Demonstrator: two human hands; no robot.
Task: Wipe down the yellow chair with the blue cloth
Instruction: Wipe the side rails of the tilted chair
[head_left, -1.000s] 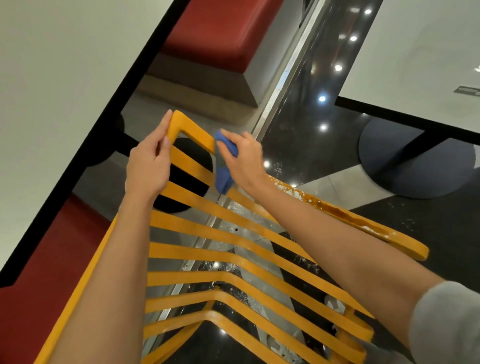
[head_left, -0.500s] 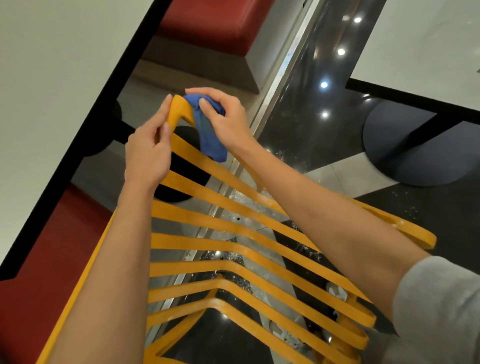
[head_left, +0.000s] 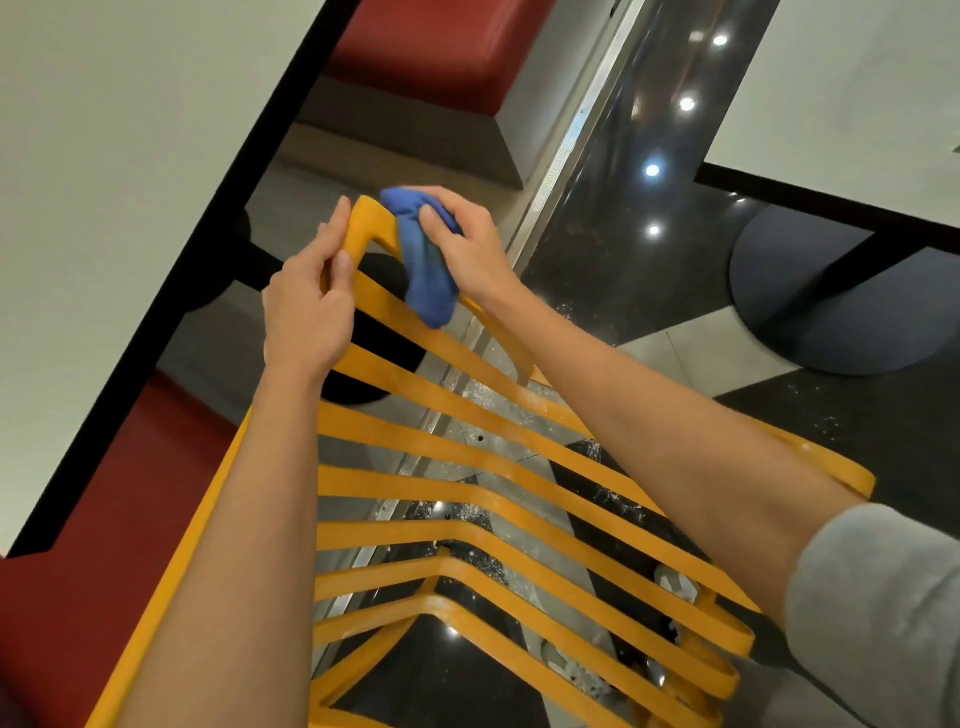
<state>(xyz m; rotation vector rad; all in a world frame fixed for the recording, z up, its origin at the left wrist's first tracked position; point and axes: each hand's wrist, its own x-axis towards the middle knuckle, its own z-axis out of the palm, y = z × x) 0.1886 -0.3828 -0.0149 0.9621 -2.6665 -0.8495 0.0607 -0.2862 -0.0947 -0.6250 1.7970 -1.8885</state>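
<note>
blue cloth (head_left: 423, 265) on yellow chair (head_left: 467, 452) corner

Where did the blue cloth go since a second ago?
The right hand slid the blue cloth up along the yellow chair rail to its top corner, next to the left hand. The left hand kept gripping that corner, and the chair stayed put.

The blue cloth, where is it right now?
In the head view, the blue cloth is bunched in the right hand against the yellow chair frame's top corner, beside the left hand.
</note>
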